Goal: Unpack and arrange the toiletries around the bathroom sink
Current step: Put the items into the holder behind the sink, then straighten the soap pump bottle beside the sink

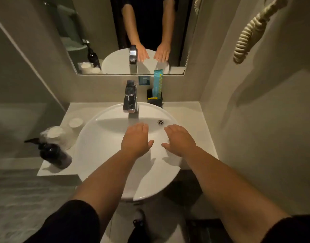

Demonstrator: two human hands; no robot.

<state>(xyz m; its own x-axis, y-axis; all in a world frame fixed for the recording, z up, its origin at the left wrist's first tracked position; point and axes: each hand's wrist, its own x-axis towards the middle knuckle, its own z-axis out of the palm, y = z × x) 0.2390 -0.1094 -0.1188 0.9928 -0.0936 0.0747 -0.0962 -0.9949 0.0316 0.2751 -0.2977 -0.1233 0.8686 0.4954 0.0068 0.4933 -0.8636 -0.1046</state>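
Item logged: I held my left hand [135,139] and right hand [180,140] flat, fingers released and empty, over the sink [101,146]; teal packet [157,82] upright in black holder [154,99] behind it, pump bottle [54,154] and wrapped cups [57,135] on the left surface [187,111], so arranging looked largely done.

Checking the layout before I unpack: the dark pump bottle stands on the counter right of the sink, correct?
Not quite. The head view shows the dark pump bottle on the counter left of the sink, not right.
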